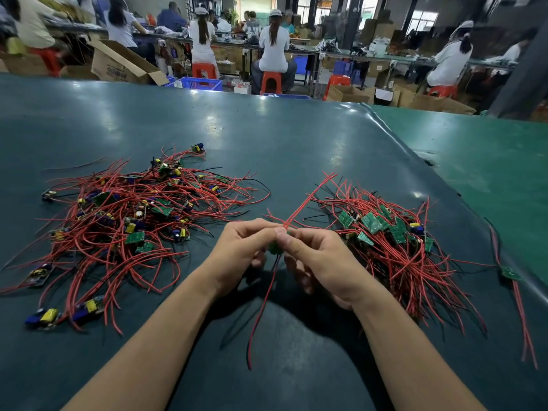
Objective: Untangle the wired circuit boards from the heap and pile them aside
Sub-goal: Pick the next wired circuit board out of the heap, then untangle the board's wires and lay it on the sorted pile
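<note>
A small green circuit board is held above the worktop, between the two hands at the middle of the view. It is pinched from the left by the curled fingers of the left hand and from the right by the thumb and fingers of the right hand; most of the board is hidden by them. Red wires are seen rising from the pinch toward the far right, and a red and a dark wire hang down from the board to the worktop near the forearms.

To the left, a loose heap of boards is spread out, tangled in red and black wires, with yellow and blue parts showing on many boards. To the right, just beside the right hand, a denser pile is laid, most boards there shown green side up. Farther right, near the worktop's edge, a single wired board lies apart.

The worktop is covered in a dark teal glossy sheet. Beyond it, seated workers in white tops, red stools, blue crates and an open cardboard carton are seen; printing is present on the carton, but it cannot be read.
</note>
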Motion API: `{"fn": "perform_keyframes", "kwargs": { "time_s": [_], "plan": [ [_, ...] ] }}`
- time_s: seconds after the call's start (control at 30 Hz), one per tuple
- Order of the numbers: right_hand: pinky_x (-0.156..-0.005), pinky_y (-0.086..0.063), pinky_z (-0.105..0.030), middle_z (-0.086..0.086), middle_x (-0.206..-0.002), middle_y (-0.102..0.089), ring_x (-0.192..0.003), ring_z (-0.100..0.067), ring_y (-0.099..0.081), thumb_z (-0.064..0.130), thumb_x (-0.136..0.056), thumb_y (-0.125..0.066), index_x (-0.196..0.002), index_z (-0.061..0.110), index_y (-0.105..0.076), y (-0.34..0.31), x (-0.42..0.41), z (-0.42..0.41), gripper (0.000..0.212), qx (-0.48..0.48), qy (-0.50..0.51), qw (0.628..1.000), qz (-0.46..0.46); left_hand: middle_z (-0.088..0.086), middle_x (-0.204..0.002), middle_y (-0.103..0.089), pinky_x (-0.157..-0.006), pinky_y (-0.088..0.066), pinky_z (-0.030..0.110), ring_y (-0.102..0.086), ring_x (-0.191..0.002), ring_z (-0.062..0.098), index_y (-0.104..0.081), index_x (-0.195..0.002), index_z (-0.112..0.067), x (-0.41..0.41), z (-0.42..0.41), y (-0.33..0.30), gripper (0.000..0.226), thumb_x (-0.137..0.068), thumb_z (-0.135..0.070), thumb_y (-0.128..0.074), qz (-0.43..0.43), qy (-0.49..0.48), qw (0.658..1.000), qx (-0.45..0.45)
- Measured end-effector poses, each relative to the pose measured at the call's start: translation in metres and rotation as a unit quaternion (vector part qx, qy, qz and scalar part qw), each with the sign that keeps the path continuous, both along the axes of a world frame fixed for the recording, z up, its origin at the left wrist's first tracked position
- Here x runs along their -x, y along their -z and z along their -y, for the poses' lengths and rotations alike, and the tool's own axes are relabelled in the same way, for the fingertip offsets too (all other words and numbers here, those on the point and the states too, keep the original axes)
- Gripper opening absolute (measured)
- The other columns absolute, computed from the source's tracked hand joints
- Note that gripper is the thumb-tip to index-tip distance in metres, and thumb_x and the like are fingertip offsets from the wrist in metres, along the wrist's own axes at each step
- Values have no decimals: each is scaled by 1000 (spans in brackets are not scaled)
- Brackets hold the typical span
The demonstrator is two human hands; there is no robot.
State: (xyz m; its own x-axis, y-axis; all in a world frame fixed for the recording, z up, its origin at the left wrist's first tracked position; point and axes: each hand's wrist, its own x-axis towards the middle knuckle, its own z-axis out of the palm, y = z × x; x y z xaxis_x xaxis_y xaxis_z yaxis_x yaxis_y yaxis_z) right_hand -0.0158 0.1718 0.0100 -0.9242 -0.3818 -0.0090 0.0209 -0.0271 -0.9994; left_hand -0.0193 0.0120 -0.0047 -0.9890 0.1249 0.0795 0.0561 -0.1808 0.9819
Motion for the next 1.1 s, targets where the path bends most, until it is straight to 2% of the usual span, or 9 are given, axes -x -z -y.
{"fn": "perform_keyframes", "kwargs": {
  "time_s": [0.13,0.3,0.47,0.6,0.73,0.9,0.97,1.03,1.1],
  "plan": [
    [-37,-45,-21,-7,-57,-62,-38,-12,-51,31,-75,-73,-76,15,-72,-3,0,-3,16,20,12,999,-23,1,-89,-69,-54,-42,17,-54,-76,14,-78,-98,-29,0,0,0,25,-75,-38,-73,-31,-21,999,8],
    [-45,-52,-25,-10,-66,-69,-44,-16,-57,21,-78,-73,-75,16,-74,-6,3,-4,6,119,146,979,-75,-10,-81,-73,-67,-44,16,-60,-77,4,-79,-83,-31,7,14,-4,36,-79,-59,-57,-137,-217,966,-7],
    [-51,-55,-28,-10,-89,-75,-48,-14,-62,5,-93,-62,-107,1,-61,-13,9,-8,14,262,288,915,-106,-13,-65,-67,-62,-42,10,-56,-63,-4,-73,-75,-18,9,15,-4,34,-92,-42,-57,-160,-350,923,11],
    [-49,-53,-21,-7,-101,-66,-59,-16,-71,4,-98,-56,-105,7,-59,-14,11,-11,8,359,366,858,-22,-14,-57,-62,-68,-44,20,-55,-61,-2,-70,-72,-16,11,18,-3,35,-100,-29,-54,-138,-379,914,29],
    [-46,-51,-16,-7,-108,-69,-67,-17,-74,4,-97,-57,-107,2,-62,-11,11,-10,11,386,379,835,97,-11,-54,-58,-71,-43,27,-52,-57,0,-70,-73,-16,10,18,-5,35,-101,-28,-53,-125,-394,910,32],
    [-46,-50,-15,-3,-108,-71,-70,-18,-75,6,-95,-61,-113,0,-64,-13,12,-11,20,419,389,813,111,-12,-52,-57,-64,-41,26,-48,-51,1,-71,-74,-17,11,20,-4,36,-101,-28,-52,-109,-402,908,36],
    [-45,-49,-16,-2,-110,-71,-72,-17,-75,9,-94,-63,-118,2,-65,-14,11,-13,26,415,380,819,109,-13,-52,-58,-68,-44,21,-52,-55,0,-71,-74,-16,12,20,-4,34,-101,-27,-52,-111,-407,906,45],
    [-42,-47,-16,2,-105,-74,-67,-14,-73,14,-96,-59,-109,9,-67,-14,9,-12,17,377,332,858,111,-11,-56,-59,-68,-45,18,-55,-60,2,-71,-75,-17,11,20,-3,31,-100,-26,-55,-121,-407,901,91],
    [-40,-42,-15,2,-91,-76,-55,-10,-67,18,-97,-54,-101,15,-66,-13,7,-8,13,324,287,896,103,-4,-72,-66,-73,-45,29,-59,-77,17,-72,-83,-17,9,22,1,20,-96,-25,-60,-145,-427,860,238]
  ]
}}
